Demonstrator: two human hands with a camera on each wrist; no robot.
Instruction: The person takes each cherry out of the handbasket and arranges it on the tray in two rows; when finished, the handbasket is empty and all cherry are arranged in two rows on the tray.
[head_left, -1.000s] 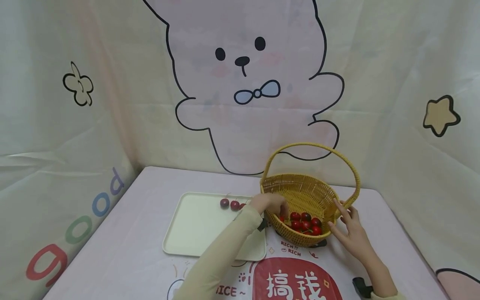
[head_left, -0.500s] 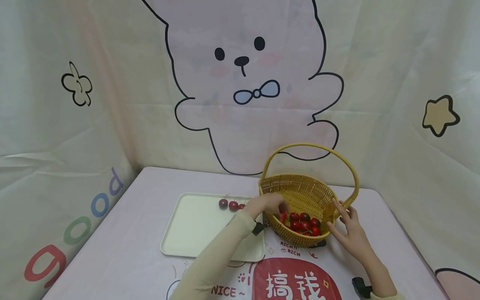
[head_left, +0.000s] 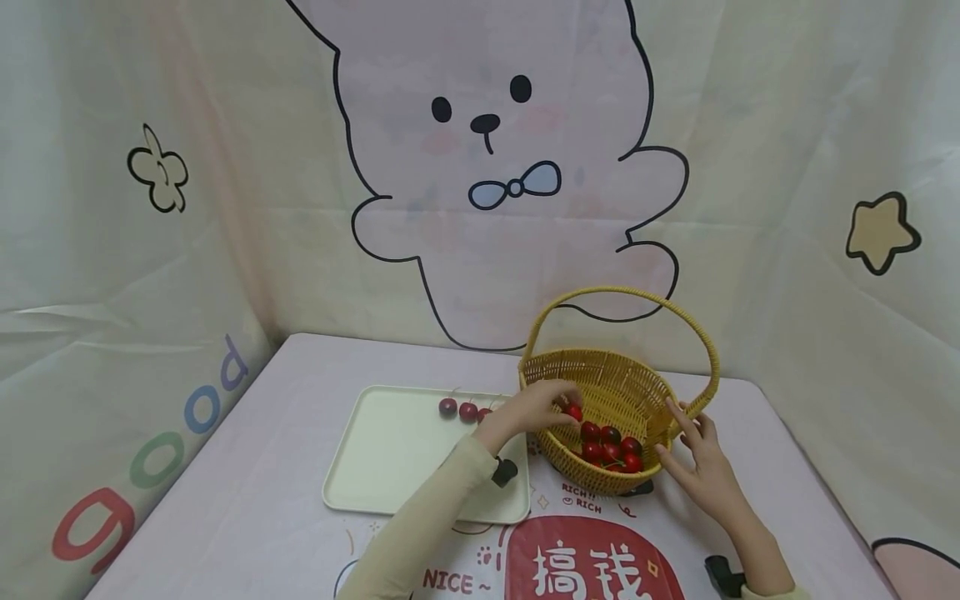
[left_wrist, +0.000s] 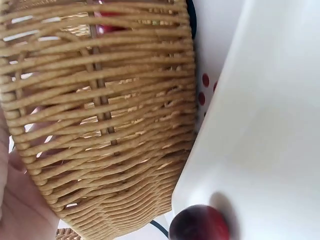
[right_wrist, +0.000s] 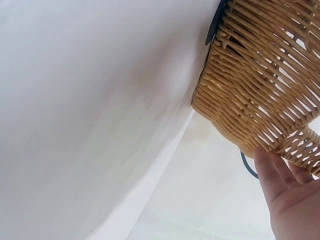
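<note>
Left grip (head_left: pixel 534 408) has risen at the basket's (head_left: pixel 615 375) left side, bringing up a cherry (head_left: pixel 574 413) pinched between thumb and fingers; it is now lifted off the pile (head_left: pixel 611 452), so the pick looks secure. Unchanged: right grip (head_left: pixel 708 475), fingers fairly straight, touching the right rim; basket toward the surface's (head_left: pixel 330 354) far right corner; tray (head_left: pixel 375 467) left of it, a few cherries (head_left: pixel 468 412) along its far side.

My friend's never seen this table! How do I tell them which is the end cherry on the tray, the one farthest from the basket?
On the table, left of the yellow wicker basket, lies a flat cream tray. Near its far edge is a row of cherries. Choose the end cherry, the only one with no cherry to its left.
</note>
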